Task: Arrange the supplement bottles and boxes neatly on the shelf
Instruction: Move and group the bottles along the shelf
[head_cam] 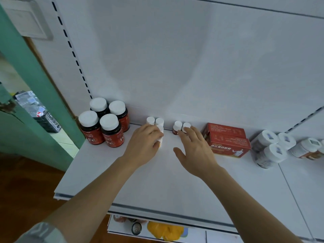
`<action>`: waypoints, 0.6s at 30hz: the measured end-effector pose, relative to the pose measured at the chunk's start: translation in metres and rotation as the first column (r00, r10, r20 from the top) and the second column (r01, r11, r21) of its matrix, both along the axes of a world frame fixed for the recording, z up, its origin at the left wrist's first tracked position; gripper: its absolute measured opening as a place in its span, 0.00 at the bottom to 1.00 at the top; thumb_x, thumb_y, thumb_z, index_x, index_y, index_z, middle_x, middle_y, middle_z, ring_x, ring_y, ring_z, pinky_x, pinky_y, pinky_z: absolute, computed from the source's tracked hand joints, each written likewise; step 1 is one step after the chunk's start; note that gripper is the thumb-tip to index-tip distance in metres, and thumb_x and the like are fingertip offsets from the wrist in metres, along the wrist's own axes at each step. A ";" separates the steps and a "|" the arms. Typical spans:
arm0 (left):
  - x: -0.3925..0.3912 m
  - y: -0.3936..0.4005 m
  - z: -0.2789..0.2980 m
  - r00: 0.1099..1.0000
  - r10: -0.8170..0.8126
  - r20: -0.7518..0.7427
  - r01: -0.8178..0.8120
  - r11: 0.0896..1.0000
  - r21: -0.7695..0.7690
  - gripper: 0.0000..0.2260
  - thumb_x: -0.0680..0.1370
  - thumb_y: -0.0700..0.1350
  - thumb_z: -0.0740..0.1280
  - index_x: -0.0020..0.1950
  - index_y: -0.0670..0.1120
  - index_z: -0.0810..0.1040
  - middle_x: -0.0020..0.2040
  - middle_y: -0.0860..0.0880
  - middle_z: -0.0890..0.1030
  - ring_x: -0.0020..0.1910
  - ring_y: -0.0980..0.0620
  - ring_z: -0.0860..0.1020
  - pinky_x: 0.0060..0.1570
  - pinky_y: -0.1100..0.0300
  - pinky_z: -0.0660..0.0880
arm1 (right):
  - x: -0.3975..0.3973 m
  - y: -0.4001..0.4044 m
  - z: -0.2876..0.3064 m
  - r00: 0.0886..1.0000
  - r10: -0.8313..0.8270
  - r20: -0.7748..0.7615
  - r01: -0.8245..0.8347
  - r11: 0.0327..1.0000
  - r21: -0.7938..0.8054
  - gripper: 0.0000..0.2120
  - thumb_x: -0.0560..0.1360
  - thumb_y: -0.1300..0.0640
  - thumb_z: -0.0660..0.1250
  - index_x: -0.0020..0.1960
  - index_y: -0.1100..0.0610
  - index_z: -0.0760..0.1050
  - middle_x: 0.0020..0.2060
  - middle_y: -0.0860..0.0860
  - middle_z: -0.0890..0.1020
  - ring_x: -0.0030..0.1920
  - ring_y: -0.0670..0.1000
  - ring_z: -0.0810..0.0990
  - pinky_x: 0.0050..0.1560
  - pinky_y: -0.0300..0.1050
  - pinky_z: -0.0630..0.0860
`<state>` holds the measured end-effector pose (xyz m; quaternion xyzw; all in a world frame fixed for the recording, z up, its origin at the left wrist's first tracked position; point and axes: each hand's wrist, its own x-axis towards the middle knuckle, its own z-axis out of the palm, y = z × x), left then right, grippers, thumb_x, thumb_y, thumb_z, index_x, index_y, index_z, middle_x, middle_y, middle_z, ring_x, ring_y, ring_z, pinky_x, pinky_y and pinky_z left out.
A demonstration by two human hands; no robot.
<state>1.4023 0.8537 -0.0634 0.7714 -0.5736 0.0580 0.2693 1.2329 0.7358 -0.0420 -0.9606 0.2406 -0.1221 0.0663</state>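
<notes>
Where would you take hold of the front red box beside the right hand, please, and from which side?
Take the front red box across its short width, a grip over the top with fingers on its front and rear long faces. Come from above and in front: a second red box sits close behind it, the right hand is at its left end, and white-capped jars crowd its right.

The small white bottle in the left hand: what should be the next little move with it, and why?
Probably set it down close in front of the two small white bottles at the back wall. The left hand holds the small white bottle just before that pair, so it would start a neat second row there.
</notes>
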 end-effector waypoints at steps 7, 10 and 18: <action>0.003 0.010 0.000 1.000 0.008 0.017 -0.009 0.998 0.065 0.20 0.70 0.44 0.73 0.62 0.48 0.77 0.61 0.49 0.75 0.60 0.45 0.73 0.54 0.51 0.74 | -0.001 -0.002 0.002 1.000 -0.013 -0.002 0.013 1.000 0.002 0.28 0.76 0.48 0.66 0.72 0.58 0.67 0.68 0.57 0.71 0.73 0.60 0.63 0.66 0.59 0.71; 0.004 0.015 0.005 1.000 0.027 0.003 -0.027 0.997 0.075 0.21 0.70 0.42 0.72 0.63 0.48 0.77 0.63 0.49 0.73 0.61 0.45 0.72 0.50 0.51 0.76 | 0.000 0.001 0.005 1.000 -0.012 -0.004 0.012 1.000 -0.002 0.29 0.76 0.48 0.67 0.73 0.59 0.66 0.69 0.57 0.71 0.73 0.60 0.63 0.67 0.59 0.71; 0.009 0.017 0.004 0.999 0.053 0.001 -0.053 0.991 0.123 0.18 0.71 0.39 0.70 0.60 0.48 0.76 0.61 0.51 0.73 0.61 0.46 0.70 0.46 0.47 0.78 | 0.000 0.003 0.010 1.000 -0.011 -0.016 0.011 1.000 0.006 0.28 0.76 0.48 0.66 0.72 0.58 0.66 0.68 0.56 0.71 0.73 0.60 0.63 0.67 0.58 0.70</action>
